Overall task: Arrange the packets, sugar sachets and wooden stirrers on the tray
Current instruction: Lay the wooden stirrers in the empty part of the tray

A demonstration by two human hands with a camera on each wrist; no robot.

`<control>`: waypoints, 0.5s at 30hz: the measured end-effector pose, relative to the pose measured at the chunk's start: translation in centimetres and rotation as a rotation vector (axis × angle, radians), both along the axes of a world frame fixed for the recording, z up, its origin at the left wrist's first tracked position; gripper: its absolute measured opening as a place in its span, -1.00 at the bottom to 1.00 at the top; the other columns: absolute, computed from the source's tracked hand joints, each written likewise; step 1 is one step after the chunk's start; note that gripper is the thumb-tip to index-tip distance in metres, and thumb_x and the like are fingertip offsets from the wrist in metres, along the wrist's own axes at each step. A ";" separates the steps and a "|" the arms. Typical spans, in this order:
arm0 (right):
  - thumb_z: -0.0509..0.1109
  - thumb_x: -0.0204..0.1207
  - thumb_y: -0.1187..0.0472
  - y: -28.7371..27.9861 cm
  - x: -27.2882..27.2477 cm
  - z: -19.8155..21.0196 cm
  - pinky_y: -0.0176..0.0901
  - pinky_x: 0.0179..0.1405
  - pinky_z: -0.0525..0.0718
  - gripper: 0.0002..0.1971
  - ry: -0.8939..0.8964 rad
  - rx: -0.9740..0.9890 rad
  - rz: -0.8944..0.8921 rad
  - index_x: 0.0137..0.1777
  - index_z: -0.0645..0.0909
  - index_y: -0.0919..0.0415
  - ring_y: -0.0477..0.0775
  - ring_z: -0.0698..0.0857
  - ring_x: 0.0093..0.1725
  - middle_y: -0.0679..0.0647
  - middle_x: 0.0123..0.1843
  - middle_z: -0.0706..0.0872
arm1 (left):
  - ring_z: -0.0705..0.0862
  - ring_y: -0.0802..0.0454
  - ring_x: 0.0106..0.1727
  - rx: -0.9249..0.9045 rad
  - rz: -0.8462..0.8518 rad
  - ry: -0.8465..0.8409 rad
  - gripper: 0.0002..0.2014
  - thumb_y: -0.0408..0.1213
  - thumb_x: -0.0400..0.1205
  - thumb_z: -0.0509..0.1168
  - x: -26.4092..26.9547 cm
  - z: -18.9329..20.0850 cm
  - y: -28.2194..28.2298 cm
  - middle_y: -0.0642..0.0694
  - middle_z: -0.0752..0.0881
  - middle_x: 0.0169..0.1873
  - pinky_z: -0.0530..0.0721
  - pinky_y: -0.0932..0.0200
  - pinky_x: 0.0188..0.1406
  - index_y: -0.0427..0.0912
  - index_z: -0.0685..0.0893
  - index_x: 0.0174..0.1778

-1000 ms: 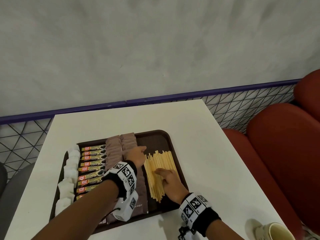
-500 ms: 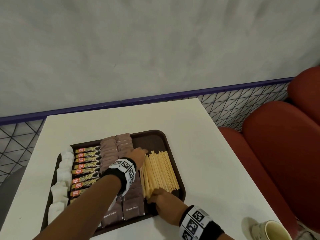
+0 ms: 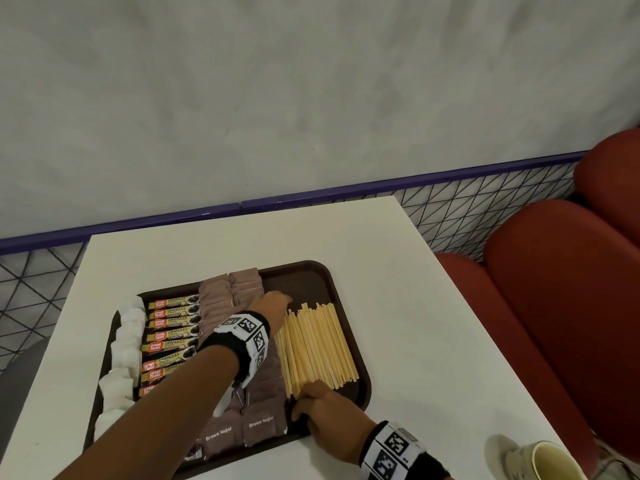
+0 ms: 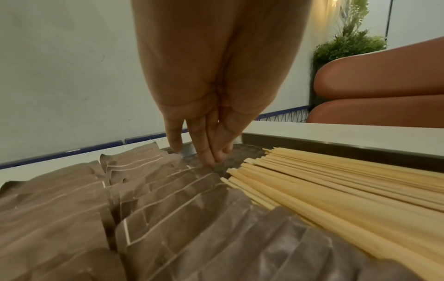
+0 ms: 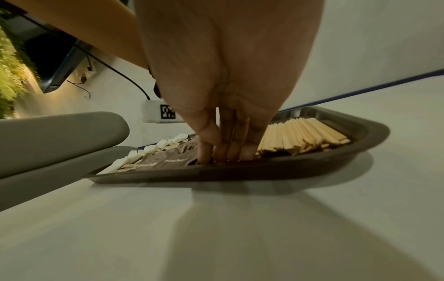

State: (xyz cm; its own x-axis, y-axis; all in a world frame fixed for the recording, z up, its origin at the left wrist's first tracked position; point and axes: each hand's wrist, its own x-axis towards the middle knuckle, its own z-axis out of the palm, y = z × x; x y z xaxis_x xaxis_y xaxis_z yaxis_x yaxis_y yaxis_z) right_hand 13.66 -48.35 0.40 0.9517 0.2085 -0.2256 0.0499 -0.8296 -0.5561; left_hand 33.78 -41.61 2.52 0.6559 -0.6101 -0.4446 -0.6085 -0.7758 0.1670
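A dark brown tray [image 3: 311, 275] lies on the white table [image 3: 398, 289]. It holds white sachets [image 3: 124, 341], yellow coffee packets [image 3: 173, 327], brown sugar sachets [image 3: 221, 299] and a spread of wooden stirrers [image 3: 317, 348]. My left hand [image 3: 273, 303] reaches over the brown sachets, fingers straight, tips down at the stirrers' far left corner [image 4: 242, 171]. My right hand [image 3: 311, 400] has its straight fingers [image 5: 228, 152] against the stirrers' near ends, just inside the tray's front rim [image 5: 240, 169].
A cream paper cup [image 3: 550, 459] stands at the table's near right corner. Red padded seats [image 3: 554, 271] flank the right side, and a purple-topped mesh rail [image 3: 485, 202] runs behind the table. A grey chair [image 5: 48, 136] is on the left.
My right hand slid off the top of the stirrers and back to their near ends. The stirrers now lie closer together. My left hand stayed at their far left corner.
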 end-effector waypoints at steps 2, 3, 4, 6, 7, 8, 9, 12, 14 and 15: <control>0.12 0.55 0.46 -0.4 -0.3 0.0 -0.05 0.29 0.47 -0.66 0.011 -0.046 -0.011 0.24 0.60 0.33 0.17 0.44 0.31 0.23 0.26 0.51 | 0.33 -0.14 0.56 -0.023 0.011 0.062 -0.44 -0.61 0.65 0.02 0.2 -0.1 -0.3 -0.27 0.34 0.54 0.32 0.09 0.52 -0.23 0.23 0.60; 0.12 0.55 0.45 -0.6 -0.4 0.0 -0.03 0.28 0.48 -0.66 0.016 -0.068 -0.017 0.24 0.60 0.33 0.18 0.44 0.31 0.23 0.26 0.51 | 0.33 -0.14 0.56 -0.024 0.014 0.083 -0.44 -0.61 0.65 0.02 0.2 -0.1 -0.4 -0.27 0.34 0.54 0.32 0.11 0.51 -0.24 0.22 0.60; 0.12 0.56 0.45 -0.9 -0.5 -0.1 -0.03 0.29 0.48 -0.66 0.019 -0.079 -0.021 0.26 0.58 0.34 0.18 0.43 0.32 0.24 0.26 0.50 | 0.34 -0.13 0.55 -0.022 0.017 0.094 -0.45 -0.60 0.65 0.02 0.1 -0.1 -0.4 -0.26 0.36 0.54 0.33 0.13 0.50 -0.24 0.24 0.60; 0.14 0.55 0.45 -1.1 -0.5 -0.2 -0.03 0.33 0.47 -0.63 0.010 -0.068 -0.028 0.32 0.54 0.33 0.18 0.41 0.35 0.23 0.30 0.47 | 0.40 -0.12 0.52 -0.032 0.033 0.107 -0.46 -0.61 0.65 0.02 0.1 -0.2 -0.5 -0.25 0.41 0.51 0.37 0.15 0.47 -0.25 0.29 0.57; 0.14 0.54 0.45 -1.0 -0.4 -0.3 -0.03 0.35 0.46 -0.62 -0.002 -0.056 -0.030 0.34 0.52 0.32 0.18 0.40 0.36 0.23 0.31 0.47 | 0.42 -0.12 0.50 -0.044 0.046 0.113 -0.46 -0.62 0.64 0.02 0.2 -0.3 -0.5 -0.25 0.44 0.49 0.39 0.15 0.46 -0.24 0.31 0.56; 0.15 0.54 0.45 -1.0 -0.3 -0.2 -0.03 0.36 0.45 -0.61 -0.013 -0.047 -0.030 0.36 0.51 0.32 0.18 0.40 0.36 0.23 0.32 0.47 | 0.45 -0.12 0.48 -0.056 0.055 0.116 -0.47 -0.62 0.64 0.02 0.4 -0.4 -0.6 -0.24 0.47 0.47 0.41 0.14 0.45 -0.24 0.33 0.55; 0.15 0.54 0.45 -0.9 -0.2 -0.2 -0.03 0.37 0.44 -0.61 -0.022 -0.042 -0.029 0.36 0.50 0.32 0.17 0.39 0.36 0.23 0.32 0.47 | 0.46 -0.11 0.47 -0.065 0.060 0.116 -0.48 -0.61 0.64 0.02 0.6 -0.4 -0.6 -0.23 0.49 0.45 0.43 0.13 0.44 -0.23 0.35 0.54; 0.13 0.55 0.44 -0.9 -0.4 -0.2 -0.04 0.36 0.44 -0.62 -0.047 -0.043 -0.040 0.34 0.52 0.32 0.17 0.40 0.36 0.23 0.31 0.48 | 0.49 -0.10 0.44 -0.081 0.078 0.112 -0.51 -0.58 0.66 0.01 0.9 -0.3 -0.7 -0.20 0.53 0.43 0.45 0.12 0.42 -0.22 0.41 0.52; 0.11 0.55 0.44 -1.1 -0.7 -0.3 -0.05 0.34 0.44 -0.63 -0.054 -0.044 -0.047 0.32 0.53 0.32 0.16 0.42 0.35 0.22 0.31 0.49 | 0.50 -0.10 0.44 -0.088 0.077 0.115 -0.52 -0.58 0.66 0.01 0.9 -0.5 -0.7 -0.19 0.53 0.42 0.45 0.14 0.42 -0.23 0.43 0.50; 0.11 0.55 0.44 -1.3 -0.9 -0.3 -0.06 0.34 0.44 -0.64 -0.050 -0.049 -0.049 0.31 0.54 0.32 0.16 0.42 0.35 0.22 0.31 0.49 | 0.50 -0.09 0.43 -0.091 0.077 0.123 -0.53 -0.58 0.66 0.00 1.0 -0.7 -0.7 -0.19 0.54 0.42 0.44 0.16 0.42 -0.23 0.45 0.49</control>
